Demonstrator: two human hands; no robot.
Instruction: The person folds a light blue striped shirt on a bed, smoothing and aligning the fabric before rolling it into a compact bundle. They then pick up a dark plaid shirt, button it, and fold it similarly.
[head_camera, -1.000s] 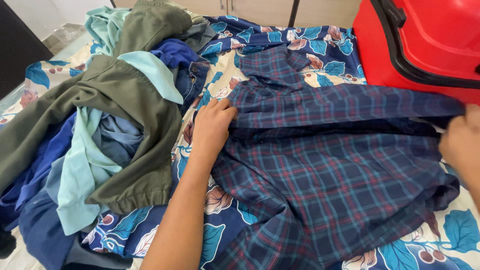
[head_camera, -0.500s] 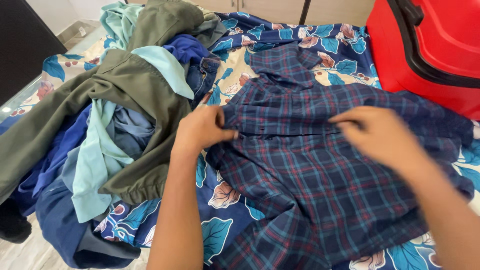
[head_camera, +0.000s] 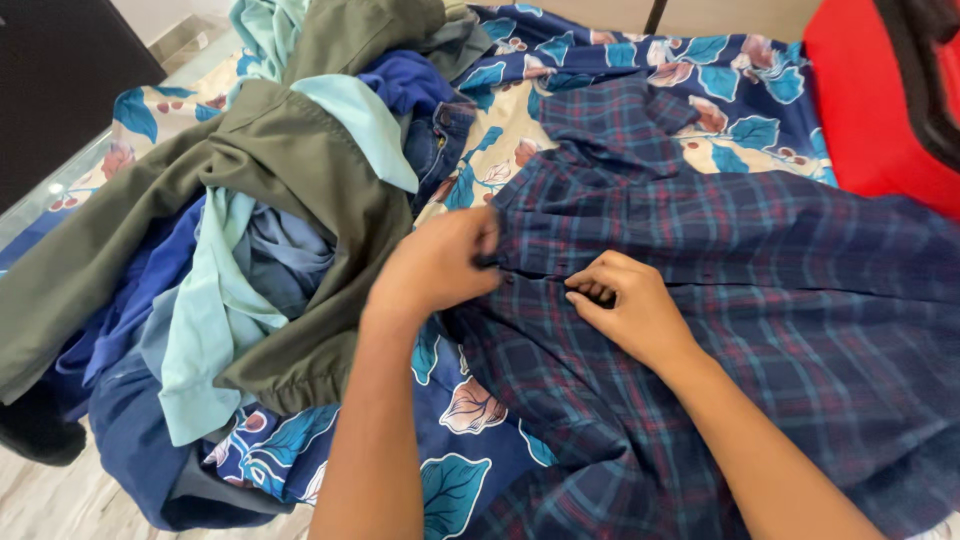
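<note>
The plaid shirt (head_camera: 760, 300) lies spread over the floral bedsheet (head_camera: 480, 410), its collar toward the far side, and both hands sit close together on its front edge. The left hand (head_camera: 435, 265) is closed, pinching the fabric at the shirt's left border, while the right hand (head_camera: 625, 310) curls its fingers onto the placket just beside it. A heap of clothes (head_camera: 250, 230) lies left of the shirt, and a red suitcase (head_camera: 870, 110) stands beyond it.

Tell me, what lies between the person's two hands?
In the head view, only a short stretch of the plaid shirt separates the left hand from the right hand.
</note>
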